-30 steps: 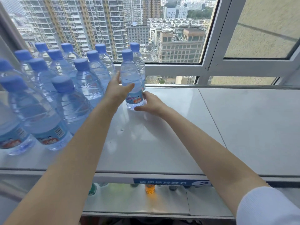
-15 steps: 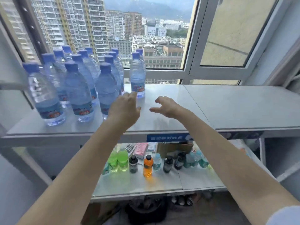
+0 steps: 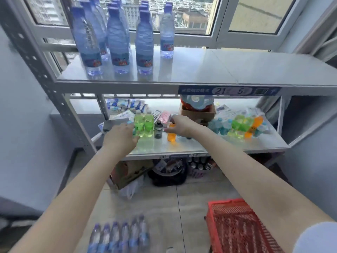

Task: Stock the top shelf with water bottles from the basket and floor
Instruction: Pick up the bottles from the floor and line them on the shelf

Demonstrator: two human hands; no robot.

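Note:
Several blue-capped water bottles (image 3: 116,41) stand in rows on the left part of the grey top shelf (image 3: 228,68); the rightmost one (image 3: 166,31) stands a little apart. A row of several water bottles (image 3: 120,234) lies on the floor at the bottom of the view. The red mesh basket (image 3: 235,227) sits on the floor at lower right and looks empty. My left hand (image 3: 121,137) and my right hand (image 3: 182,124) hover in front of the middle shelf, fingers loosely apart, holding nothing.
The middle shelf (image 3: 182,147) carries green (image 3: 144,125), orange (image 3: 171,135) and dark small bottles, packets and a cardboard box (image 3: 197,111). Under it lie a box, a black bag and a basket of cans. The shelf's perforated upright (image 3: 42,70) rises at the left. A window is behind.
Both hands have let go of the rightmost bottle on the top shelf and drawn back and down. The view has tilted down, bringing the floor, floor bottles and red basket into sight.

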